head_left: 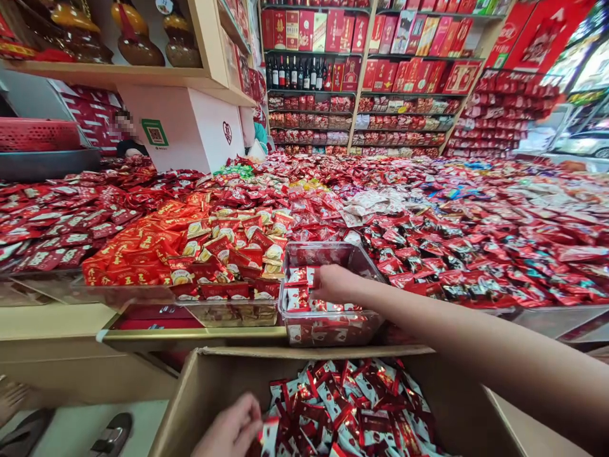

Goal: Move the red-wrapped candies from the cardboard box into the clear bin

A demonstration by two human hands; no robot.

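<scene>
A clear plastic bin [311, 331] stands at the front of the display, with red and white packets [297, 298] lined up inside. My right hand [335, 284] reaches into it from the right, its fingers closed at the packets; what they grip is hidden. Below, an open cardboard box [247, 368] holds a heap of loose red and white packets [347, 406]. At the box's left side is my left hand [233, 426], its fingers closed on the end of one red and white packet [269, 437].
Heaped red packets [442, 247] spread across the counter, with yellow and red ones [228, 254] left of the bin. A white pillar [183, 130] and shelves of boxes and bottles [304, 75] stand behind. Shoes [111, 435] and part of a foot show at lower left.
</scene>
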